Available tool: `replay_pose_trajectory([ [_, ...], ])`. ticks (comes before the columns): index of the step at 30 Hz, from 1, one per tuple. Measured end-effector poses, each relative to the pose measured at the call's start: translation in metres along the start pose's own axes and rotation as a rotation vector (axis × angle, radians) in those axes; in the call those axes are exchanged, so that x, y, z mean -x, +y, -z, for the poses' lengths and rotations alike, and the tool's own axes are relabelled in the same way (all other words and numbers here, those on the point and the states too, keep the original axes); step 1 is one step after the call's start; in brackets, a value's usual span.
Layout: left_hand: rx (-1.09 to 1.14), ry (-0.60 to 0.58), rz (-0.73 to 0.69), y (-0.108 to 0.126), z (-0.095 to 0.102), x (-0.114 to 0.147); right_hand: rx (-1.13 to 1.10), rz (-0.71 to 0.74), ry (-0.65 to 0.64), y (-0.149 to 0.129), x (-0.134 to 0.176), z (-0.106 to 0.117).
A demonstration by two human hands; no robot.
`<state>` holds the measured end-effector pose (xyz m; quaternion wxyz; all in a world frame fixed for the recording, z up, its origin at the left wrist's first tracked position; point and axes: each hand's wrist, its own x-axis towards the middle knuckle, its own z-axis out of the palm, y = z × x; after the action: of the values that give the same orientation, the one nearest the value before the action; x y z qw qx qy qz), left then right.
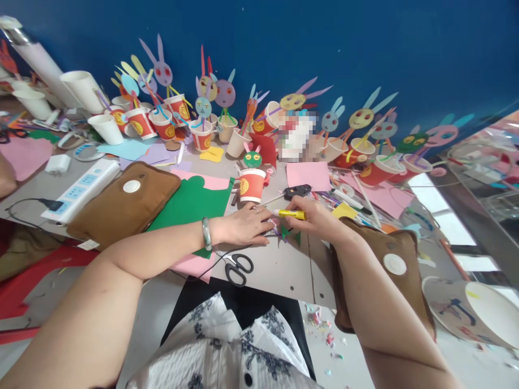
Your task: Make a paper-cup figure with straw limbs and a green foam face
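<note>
Head view: at center frame, the right hand (315,216) pinches a yellow marker (293,214) in its fingers; the left hand's (244,225) outstretched fingers hide what lies beneath, their grip unclear.

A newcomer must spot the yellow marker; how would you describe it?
Find the grey table before the blue wall. Near its middle, the person's right hand holds the yellow marker. Its round barrel and pale tip set it apart from the flat yellow paper nearby.
</note>
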<state>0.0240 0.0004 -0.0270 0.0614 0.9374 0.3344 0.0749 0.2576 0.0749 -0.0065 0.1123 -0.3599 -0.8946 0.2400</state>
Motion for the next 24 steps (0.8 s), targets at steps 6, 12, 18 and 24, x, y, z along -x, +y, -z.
replay_pose_trajectory([
  [6,-0.010,-0.013,-0.002,-0.001,-0.002,0.000,0.024,0.018,-0.127,0.004,0.003,0.000],
  [12,-0.015,-0.006,0.002,0.000,-0.002,0.000,0.099,0.025,-0.044,0.007,0.001,-0.008],
  [18,-0.001,-0.019,0.001,0.000,0.000,0.000,0.003,0.026,-0.058,0.000,0.003,0.003],
  [24,-0.033,-0.017,-0.006,-0.001,-0.003,0.000,0.126,0.015,-0.072,0.004,0.002,-0.006],
])
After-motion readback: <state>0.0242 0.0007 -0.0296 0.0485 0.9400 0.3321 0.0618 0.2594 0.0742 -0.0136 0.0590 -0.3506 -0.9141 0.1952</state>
